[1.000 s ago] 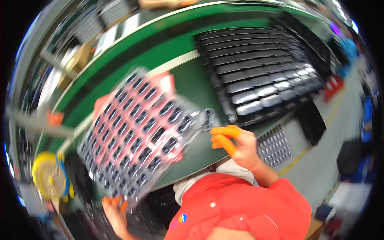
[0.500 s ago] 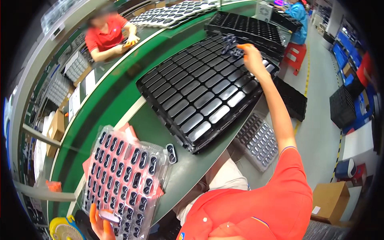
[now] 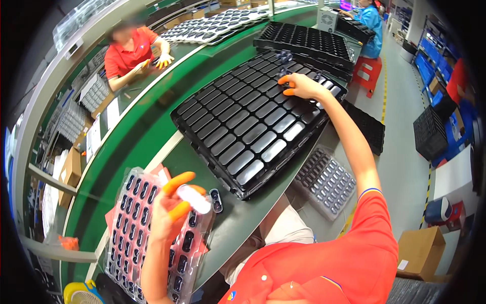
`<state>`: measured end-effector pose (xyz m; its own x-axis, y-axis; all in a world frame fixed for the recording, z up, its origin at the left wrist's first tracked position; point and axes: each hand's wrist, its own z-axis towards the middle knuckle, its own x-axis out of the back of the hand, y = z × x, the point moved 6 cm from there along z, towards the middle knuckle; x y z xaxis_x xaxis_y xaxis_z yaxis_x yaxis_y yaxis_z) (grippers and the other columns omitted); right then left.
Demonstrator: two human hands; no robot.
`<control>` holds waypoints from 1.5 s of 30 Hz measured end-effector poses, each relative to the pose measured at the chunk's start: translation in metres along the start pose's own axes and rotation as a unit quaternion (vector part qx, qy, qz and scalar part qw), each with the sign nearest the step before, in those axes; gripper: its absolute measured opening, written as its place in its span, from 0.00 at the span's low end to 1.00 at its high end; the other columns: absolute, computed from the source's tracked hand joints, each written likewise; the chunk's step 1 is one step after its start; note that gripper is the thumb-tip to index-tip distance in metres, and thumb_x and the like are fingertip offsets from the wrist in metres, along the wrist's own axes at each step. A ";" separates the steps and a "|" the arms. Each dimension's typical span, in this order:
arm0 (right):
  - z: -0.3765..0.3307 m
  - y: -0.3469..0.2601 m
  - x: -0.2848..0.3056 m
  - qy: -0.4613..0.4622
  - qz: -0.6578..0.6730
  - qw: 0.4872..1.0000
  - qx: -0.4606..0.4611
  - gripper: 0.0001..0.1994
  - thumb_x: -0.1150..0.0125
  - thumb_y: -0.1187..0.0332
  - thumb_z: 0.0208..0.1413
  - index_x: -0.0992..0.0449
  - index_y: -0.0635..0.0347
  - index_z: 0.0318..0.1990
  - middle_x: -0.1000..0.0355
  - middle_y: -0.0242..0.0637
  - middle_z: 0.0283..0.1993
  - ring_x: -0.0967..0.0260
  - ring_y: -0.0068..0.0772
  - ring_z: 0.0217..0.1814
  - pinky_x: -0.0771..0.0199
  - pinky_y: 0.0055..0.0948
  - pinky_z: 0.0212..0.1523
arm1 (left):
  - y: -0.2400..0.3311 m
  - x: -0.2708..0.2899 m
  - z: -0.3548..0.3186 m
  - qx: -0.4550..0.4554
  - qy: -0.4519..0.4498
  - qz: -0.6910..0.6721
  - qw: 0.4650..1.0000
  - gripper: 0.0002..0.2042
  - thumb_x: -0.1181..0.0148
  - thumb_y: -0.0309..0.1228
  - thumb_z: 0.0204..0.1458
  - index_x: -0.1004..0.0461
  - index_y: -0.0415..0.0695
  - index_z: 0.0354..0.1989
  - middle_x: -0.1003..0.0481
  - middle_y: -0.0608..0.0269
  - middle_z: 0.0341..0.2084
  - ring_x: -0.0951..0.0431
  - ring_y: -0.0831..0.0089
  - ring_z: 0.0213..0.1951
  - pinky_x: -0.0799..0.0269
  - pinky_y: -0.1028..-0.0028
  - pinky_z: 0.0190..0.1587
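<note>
My left hand [image 3: 169, 213], with orange finger cots, pinches a small white oblong piece [image 3: 194, 198] above a clear blister tray [image 3: 132, 238] full of small dark parts. One more dark part [image 3: 216, 200] lies on the green table beside that tray. My right hand [image 3: 302, 86], also with orange fingertips, is stretched out to the far end of a big black compartment tray [image 3: 248, 126]. Its fingertips rest among a few loose dark parts [image 3: 282, 75]; whether it grips one is unclear.
More black trays [image 3: 304, 40] are stacked beyond the big one, and a grey tray [image 3: 326, 180] sits low by my lap. A person in red [image 3: 131, 48] works across the green conveyor [image 3: 147, 111]; another in blue [image 3: 368, 20] is far off. A red stool [image 3: 367, 71], a black crate [image 3: 430, 131] and a cardboard box [image 3: 420, 251] stand on the floor.
My left hand has risen over the clear tray, now holding the white piece up. My right hand has stayed at the far end of the black tray.
</note>
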<state>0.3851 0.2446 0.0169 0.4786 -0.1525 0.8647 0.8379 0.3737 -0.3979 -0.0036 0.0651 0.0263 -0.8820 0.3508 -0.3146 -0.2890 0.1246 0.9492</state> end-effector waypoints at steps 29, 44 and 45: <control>0.011 -0.090 -0.042 0.067 -0.029 0.992 0.099 0.09 0.42 0.68 0.50 0.28 0.63 0.37 0.31 0.42 0.35 0.37 0.46 0.40 0.37 0.35 0.42 | -0.025 -0.007 0.003 -0.016 -0.069 -0.034 0.997 0.21 0.41 0.23 0.46 0.34 0.39 0.51 0.28 0.50 0.41 0.25 0.67 0.39 0.28 0.74 0.37; -0.074 -0.196 -0.059 -0.124 0.609 0.777 -0.103 0.18 0.49 0.77 0.53 0.34 0.62 0.53 0.30 0.32 0.28 0.38 0.14 0.19 0.44 0.12 0.17 | -0.037 0.008 0.009 0.057 -0.004 -0.156 0.986 0.21 0.41 0.27 0.50 0.36 0.38 0.53 0.30 0.52 0.43 0.25 0.61 0.39 0.25 0.68 0.39; -0.080 -0.206 -0.061 -0.141 0.603 0.780 -0.088 0.20 0.49 0.77 0.53 0.36 0.63 0.55 0.30 0.32 0.27 0.37 0.15 0.19 0.44 0.11 0.16 | -0.036 0.007 0.011 0.042 -0.019 -0.143 0.989 0.22 0.41 0.27 0.50 0.38 0.38 0.54 0.31 0.52 0.43 0.25 0.61 0.40 0.25 0.67 0.40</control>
<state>0.2044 0.1034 0.0213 0.8907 0.4298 -0.1483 -0.1428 -0.0453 -0.9887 0.0049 0.0729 -0.0096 -0.7541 0.3240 -0.5713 -0.4912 0.2993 0.8180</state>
